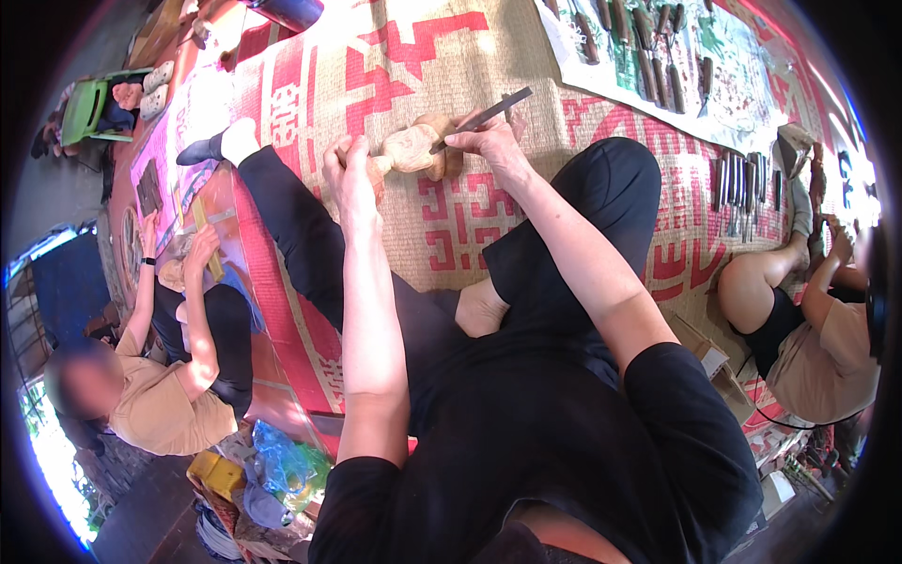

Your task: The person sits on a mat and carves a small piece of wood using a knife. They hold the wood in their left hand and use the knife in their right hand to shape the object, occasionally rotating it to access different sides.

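Observation:
A pale carved wooden figure [411,150] with rounded parts lies on its side over the woven mat in front of me. My left hand [353,180] is closed around its left end. In my right hand [490,148] is a dark, flat, bar-shaped chisel [507,102], gripped between thumb and fingers. It slants from upper right down to the wood, and its lower end is at the right part of the figure. My right fingers partly hide the chisel and that side of the carving.
The red and straw mat [526,52] spreads under my legs. Handled carving tools [646,47] lie on a pale sheet [601,83] at the far right; a row of metal chisels [747,183] is nearer. People sit left [178,395] and right [827,362]. Plastic bags [282,461] lie lower left.

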### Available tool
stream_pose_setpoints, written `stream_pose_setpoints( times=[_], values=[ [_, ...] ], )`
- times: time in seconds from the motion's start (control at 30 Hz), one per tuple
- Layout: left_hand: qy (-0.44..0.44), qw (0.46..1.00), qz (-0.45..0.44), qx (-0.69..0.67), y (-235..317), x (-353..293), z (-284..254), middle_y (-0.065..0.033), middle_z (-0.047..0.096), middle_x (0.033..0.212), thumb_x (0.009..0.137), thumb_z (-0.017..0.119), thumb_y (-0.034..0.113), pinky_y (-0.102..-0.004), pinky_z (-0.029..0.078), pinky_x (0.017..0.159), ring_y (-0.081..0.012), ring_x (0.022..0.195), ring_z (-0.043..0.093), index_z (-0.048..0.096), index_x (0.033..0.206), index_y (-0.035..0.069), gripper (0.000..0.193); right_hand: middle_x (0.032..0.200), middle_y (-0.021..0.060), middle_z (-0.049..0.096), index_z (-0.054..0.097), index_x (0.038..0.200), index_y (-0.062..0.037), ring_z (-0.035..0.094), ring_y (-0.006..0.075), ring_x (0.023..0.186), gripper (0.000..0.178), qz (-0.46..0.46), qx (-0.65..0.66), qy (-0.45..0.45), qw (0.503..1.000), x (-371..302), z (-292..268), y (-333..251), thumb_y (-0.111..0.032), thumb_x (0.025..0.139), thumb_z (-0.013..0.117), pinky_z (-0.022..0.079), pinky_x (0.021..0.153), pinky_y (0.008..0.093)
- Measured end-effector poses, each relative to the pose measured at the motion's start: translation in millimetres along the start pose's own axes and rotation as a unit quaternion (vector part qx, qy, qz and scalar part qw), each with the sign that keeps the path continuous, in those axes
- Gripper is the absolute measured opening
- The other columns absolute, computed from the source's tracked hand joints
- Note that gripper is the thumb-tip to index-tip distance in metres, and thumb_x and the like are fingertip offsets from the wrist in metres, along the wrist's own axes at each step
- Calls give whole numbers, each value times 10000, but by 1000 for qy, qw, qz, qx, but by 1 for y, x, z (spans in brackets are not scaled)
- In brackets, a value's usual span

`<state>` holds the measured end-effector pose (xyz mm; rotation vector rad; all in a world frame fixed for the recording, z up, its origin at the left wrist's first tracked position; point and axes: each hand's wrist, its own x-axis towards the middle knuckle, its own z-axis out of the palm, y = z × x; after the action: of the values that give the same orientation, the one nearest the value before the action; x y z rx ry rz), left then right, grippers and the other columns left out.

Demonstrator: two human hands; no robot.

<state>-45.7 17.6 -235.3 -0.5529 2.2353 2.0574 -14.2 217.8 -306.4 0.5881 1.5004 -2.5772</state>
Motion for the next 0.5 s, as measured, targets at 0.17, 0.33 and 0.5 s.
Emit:
stream_pose_setpoints(
  times=[0.17, 0.33, 0.5],
  values=[
    [13, 998, -39, -46, 11, -18, 2, -80, 494, 1061, 895, 632, 250, -312, 438, 833, -157, 943, 514, 490, 1170, 20, 386, 857, 53, 666, 641, 924, -28, 603, 162, 867, 238, -10, 8, 5, 1000, -4, 5, 6, -39, 729, 776, 452, 841, 333],
    [14, 997, -33, -63, 6, -21, -2, -74, 505, 1040, 904, 625, 251, -307, 455, 802, -155, 900, 545, 491, 1145, 37, 349, 849, 56, 670, 644, 951, -16, 595, 159, 885, 246, -19, 39, -7, 999, -8, 8, 6, -28, 736, 761, 418, 884, 331],
    [21, 998, -33, -50, 4, -20, -1, -73, 516, 1020, 896, 637, 250, -294, 476, 719, -151, 815, 570, 493, 1142, 46, 350, 848, 60, 674, 650, 932, 2, 600, 162, 868, 219, -56, 37, 5, 998, -7, 8, 10, -21, 739, 752, 430, 878, 328]
  ],
)
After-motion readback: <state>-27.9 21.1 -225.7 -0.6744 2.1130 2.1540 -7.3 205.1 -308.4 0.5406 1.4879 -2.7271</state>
